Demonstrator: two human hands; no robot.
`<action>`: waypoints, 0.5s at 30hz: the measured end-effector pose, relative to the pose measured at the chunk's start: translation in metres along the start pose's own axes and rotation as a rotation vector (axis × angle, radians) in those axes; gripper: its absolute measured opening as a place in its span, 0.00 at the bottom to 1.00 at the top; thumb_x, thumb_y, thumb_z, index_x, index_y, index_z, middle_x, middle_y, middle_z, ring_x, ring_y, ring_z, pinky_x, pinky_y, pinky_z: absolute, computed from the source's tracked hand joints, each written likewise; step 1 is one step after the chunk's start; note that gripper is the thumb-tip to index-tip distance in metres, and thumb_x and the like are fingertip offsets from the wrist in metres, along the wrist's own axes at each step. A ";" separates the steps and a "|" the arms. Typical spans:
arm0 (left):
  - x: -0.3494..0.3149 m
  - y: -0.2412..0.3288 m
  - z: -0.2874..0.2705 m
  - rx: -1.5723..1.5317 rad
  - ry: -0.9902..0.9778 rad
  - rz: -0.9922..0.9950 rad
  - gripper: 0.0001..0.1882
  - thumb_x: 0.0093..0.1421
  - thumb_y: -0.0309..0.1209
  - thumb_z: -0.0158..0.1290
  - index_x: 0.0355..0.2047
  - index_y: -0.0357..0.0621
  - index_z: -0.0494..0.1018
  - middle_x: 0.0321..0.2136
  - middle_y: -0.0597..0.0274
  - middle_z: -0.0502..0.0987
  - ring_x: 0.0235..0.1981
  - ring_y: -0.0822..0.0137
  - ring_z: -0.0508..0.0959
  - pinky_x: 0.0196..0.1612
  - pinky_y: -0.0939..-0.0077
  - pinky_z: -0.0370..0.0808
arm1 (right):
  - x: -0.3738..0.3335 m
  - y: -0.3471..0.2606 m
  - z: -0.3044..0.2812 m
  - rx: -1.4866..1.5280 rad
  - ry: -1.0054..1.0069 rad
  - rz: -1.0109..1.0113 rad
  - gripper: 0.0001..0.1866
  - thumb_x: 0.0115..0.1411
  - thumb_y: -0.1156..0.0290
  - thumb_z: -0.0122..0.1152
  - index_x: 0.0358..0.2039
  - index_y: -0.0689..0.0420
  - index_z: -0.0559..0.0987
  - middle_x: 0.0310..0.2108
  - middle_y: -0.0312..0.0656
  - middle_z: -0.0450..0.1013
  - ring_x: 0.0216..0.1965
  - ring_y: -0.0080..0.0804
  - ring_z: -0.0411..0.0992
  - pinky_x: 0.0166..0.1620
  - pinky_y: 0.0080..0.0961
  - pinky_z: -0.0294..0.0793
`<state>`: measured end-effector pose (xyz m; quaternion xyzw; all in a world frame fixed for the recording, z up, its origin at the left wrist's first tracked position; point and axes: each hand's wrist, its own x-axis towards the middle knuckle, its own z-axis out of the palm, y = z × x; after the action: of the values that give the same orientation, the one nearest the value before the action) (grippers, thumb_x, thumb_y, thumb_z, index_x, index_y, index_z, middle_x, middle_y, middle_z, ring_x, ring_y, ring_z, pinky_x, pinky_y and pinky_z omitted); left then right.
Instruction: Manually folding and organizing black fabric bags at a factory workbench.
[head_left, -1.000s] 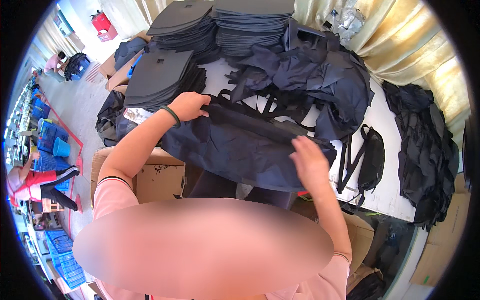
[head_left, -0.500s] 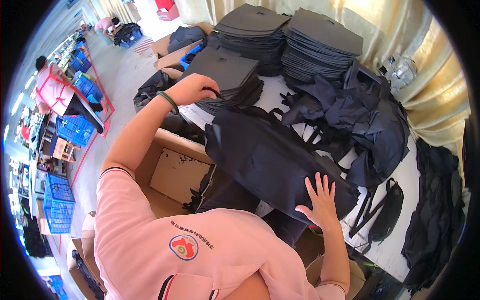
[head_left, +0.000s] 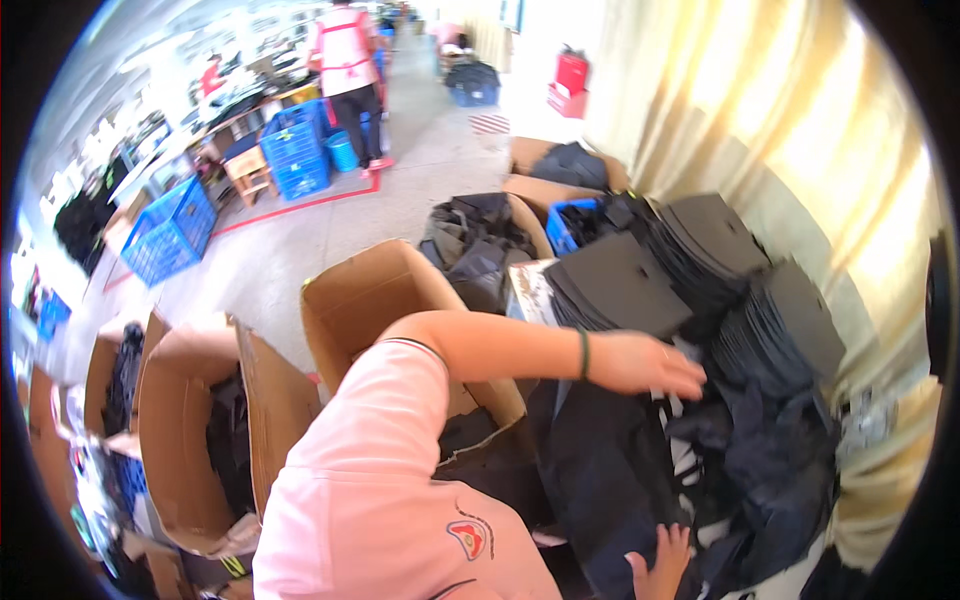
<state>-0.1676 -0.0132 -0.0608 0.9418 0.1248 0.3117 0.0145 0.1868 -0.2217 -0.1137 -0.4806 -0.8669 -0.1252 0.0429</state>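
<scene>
A large black fabric piece point(head_left: 610, 470), probably a bag body, lies spread on the white table in front of me. My left hand point(head_left: 645, 362), a dark green bangle at its wrist, hovers over or rests on its far end, slightly blurred. The fingers are stretched out together and nothing shows in them. Near the lower edge, my right hand point(head_left: 662, 568) lies on the fabric's near end with fingers spread. A heap of crumpled black fabric pieces point(head_left: 770, 450) sits to the right of it.
Stacks of dark stiff panels point(head_left: 625, 285) stand at the table's far end. An open cardboard box point(head_left: 370, 290) is beside the table, and another box point(head_left: 180, 440) holds black cloth. Blue crates point(head_left: 170, 235) and a standing person point(head_left: 350, 80) are across the aisle. A curtain point(head_left: 720, 110) hangs at right.
My view has swung left, toward the aisle and boxes. My left hand has let go of the black strap and moved over the fabric. My right hand stays spread on it.
</scene>
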 end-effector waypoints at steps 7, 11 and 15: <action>0.048 0.062 0.052 -0.081 -0.107 0.335 0.26 0.62 0.27 0.45 0.62 0.48 0.59 0.62 0.47 0.63 0.53 0.48 0.73 0.50 0.65 0.76 | 0.099 -0.032 -0.007 1.835 0.219 0.378 0.31 0.69 0.68 0.53 0.68 0.59 0.55 0.61 0.46 0.64 0.40 0.30 0.76 0.43 0.24 0.76; 0.045 0.056 0.052 -0.217 -0.090 0.255 0.22 0.59 0.26 0.51 0.55 0.46 0.64 0.59 0.46 0.65 0.55 0.46 0.71 0.57 0.64 0.71 | 0.112 -0.029 0.019 1.752 0.274 0.502 0.18 0.68 0.71 0.53 0.56 0.61 0.69 0.37 0.41 0.75 0.29 0.25 0.74 0.37 0.20 0.76; 0.017 0.005 -0.002 0.142 0.076 -0.269 0.35 0.50 0.39 0.64 0.57 0.48 0.65 0.61 0.46 0.60 0.64 0.48 0.59 0.62 0.42 0.58 | 0.093 -0.011 0.026 1.666 0.200 0.630 0.12 0.69 0.72 0.50 0.50 0.63 0.73 0.33 0.39 0.75 0.29 0.21 0.73 0.35 0.19 0.75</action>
<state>-0.1539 -0.0141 -0.0488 0.9029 0.2719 0.3326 -0.0154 0.1290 -0.1440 -0.1224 -0.4959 -0.4967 0.5210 0.4857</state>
